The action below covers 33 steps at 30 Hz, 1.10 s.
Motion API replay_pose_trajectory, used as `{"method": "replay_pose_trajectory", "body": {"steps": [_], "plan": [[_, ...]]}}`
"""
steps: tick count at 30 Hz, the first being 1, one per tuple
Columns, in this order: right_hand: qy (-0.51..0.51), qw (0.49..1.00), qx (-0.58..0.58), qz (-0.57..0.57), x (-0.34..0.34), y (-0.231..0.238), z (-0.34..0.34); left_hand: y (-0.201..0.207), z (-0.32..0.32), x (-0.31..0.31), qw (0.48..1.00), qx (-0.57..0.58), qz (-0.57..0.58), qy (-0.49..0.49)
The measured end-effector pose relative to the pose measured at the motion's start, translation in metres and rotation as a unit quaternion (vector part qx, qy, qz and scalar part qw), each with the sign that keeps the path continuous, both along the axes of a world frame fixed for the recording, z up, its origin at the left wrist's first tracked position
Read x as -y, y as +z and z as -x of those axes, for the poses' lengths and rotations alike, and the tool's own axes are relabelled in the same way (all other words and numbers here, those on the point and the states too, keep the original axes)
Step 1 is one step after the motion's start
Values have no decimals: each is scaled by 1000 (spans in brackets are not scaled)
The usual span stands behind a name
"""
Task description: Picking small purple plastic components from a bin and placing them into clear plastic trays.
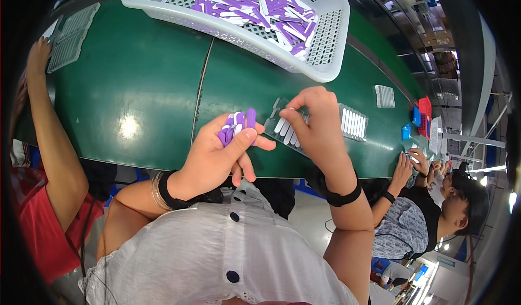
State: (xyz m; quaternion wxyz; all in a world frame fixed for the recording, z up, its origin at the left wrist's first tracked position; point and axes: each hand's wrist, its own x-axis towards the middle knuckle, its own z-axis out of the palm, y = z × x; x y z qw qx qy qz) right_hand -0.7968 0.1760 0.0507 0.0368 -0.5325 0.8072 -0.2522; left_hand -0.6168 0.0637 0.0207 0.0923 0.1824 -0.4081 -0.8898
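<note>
My left hand (214,155) is closed around a bunch of small flat sticks (230,128), purple and white with rounded ends. One purple stick (251,118) stands up between the thumb and fingers. To its right, my right hand (317,117) reaches over a clear plastic tray (275,109). Its thumb and forefinger are pinched together at the upper ends of a row of white sticks (286,131) in that tray. Whatever lies between those fingertips is too small to make out. The hand covers part of the tray.
A white perforated basket (331,44) of loose purple and white sticks stands ahead on the green table (157,82). Another filled clear tray (354,123) lies right of my hand. More trays lie far left (73,36) and far right (385,96). People work on both sides.
</note>
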Motion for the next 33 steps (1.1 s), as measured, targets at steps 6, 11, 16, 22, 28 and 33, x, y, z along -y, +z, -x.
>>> {"method": "replay_pose_trajectory", "body": {"steps": [6, 11, 16, 22, 28, 33], "plan": [[-34, 997, -70, -22, 1, -8, 0, -2, 0, 1, 1000, -2, -2, -26], [-44, 995, -90, 18, -11, 1, -4, -2, 1, -1, 1000, -8, 5, -16], [-15, 978, -199, -63, -47, 10, -32, -4, 1, -1, 1000, -6, 14, -24], [-47, 962, -258, -71, -49, -5, -37, 0, 1, -1, 999, -22, 25, -19], [-69, 973, -217, -44, -42, -2, -44, -1, -2, -3, 1000, -7, 3, -13], [-58, 977, -203, -17, -33, 3, -49, 0, -9, -2, 999, -22, 21, -32]]}}
